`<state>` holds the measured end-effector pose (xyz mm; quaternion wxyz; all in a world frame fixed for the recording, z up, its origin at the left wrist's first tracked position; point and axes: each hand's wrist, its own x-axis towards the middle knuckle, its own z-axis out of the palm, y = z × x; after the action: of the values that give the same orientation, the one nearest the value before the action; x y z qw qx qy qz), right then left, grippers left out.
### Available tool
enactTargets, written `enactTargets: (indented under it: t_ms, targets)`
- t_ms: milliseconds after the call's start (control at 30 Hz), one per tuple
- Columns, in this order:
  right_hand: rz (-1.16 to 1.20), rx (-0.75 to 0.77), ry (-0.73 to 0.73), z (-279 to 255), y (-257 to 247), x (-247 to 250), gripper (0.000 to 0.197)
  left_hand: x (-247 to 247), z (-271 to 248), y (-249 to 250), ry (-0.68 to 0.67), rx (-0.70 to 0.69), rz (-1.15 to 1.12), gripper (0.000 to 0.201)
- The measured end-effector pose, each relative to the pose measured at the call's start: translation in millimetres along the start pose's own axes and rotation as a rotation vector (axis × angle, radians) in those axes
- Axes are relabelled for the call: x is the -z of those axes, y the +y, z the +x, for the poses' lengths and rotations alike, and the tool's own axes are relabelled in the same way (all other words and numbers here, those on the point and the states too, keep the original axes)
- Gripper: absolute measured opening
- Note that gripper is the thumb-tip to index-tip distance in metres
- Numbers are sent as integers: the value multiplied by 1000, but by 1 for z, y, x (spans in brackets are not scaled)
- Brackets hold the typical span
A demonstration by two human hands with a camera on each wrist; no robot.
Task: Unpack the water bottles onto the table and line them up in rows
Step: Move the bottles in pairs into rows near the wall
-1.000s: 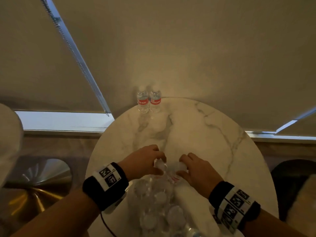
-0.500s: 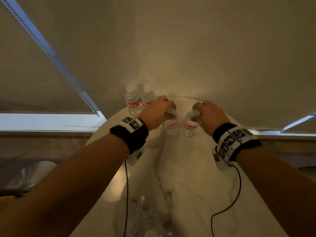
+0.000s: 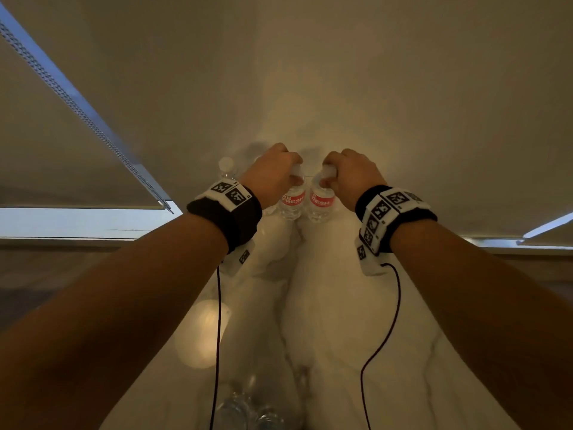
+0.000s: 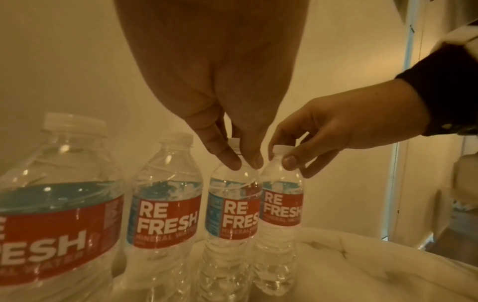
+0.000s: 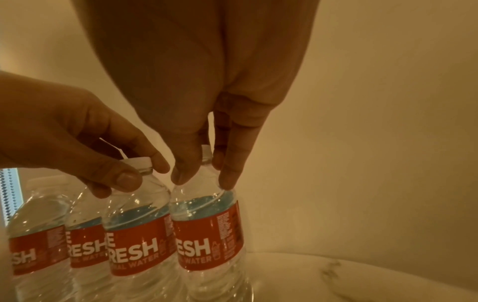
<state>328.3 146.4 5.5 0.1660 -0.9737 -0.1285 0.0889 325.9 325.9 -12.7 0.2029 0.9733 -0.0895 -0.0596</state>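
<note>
Four clear, ribbed plastic bottles in one row at the far edge of the round marble table (image 3: 341, 305), upright, each with a white screw cap and a red-and-blue label reading REFRESH.

Left hand (image 3: 273, 176) curled over the third bottle (image 4: 232, 214), thumb and fingertips (image 4: 227, 157) pinching the neck just below the cap. Right hand (image 3: 350, 175) curled likewise over the fourth bottle (image 5: 207, 235), fingertips (image 5: 227, 179) pressed on the shoulder under the cap. The two held bottles side by side, touching or nearly so. Just left of the left hand's pinch, the second bottle (image 4: 165, 204), then the first bottle (image 4: 56, 224), both free of any hand.

From the head view, both caps mostly hidden under the knuckles, and the second bottle hidden behind the left wrist band (image 3: 226, 209). First bottle cut off at the frame edge in the left wrist view. At the near edge of the table, a blurred cluster of clear plastic (image 3: 248, 408), probably the rest of the pack, too dim to count. Pale roller blind (image 3: 372, 72) behind the row, smooth and matte.
</note>
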Motion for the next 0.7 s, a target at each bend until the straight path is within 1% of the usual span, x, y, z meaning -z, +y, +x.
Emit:
enactTargets:
  t_ms: [133, 233, 300, 400, 433, 500, 533, 633, 700]
  targets:
    - [28, -8, 29, 7, -8, -5, 38, -2, -3, 1, 43, 25, 24, 54]
    - [62, -23, 27, 5, -8, -5, 41, 4, -12, 3, 68, 40, 42, 50]
    - [99, -52, 12, 0, -3, -4, 49, 8, -23, 5, 84, 55, 12, 49]
    - [122, -106, 9, -20, 6, 3, 68, 17, -54, 8, 114, 63, -56, 50]
    - [114, -109, 12, -30, 8, 7, 69, 20, -68, 10, 133, 54, -75, 47]
    - [96, -82, -5, -58, 9, 13, 60, 24, -100, 15, 145, 29, -113, 37]
    - [89, -51, -32, -75, 9, 15, 53, 26, -119, 18, 129, 26, -140, 33]
    - [69, 42, -173, -133, 4, 17, 37, 26, -181, 26, 59, 50, -199, 29]
    - [68, 86, -279, -173, -4, 14, 33, 23, -223, 27, 31, 52, -220, 28]
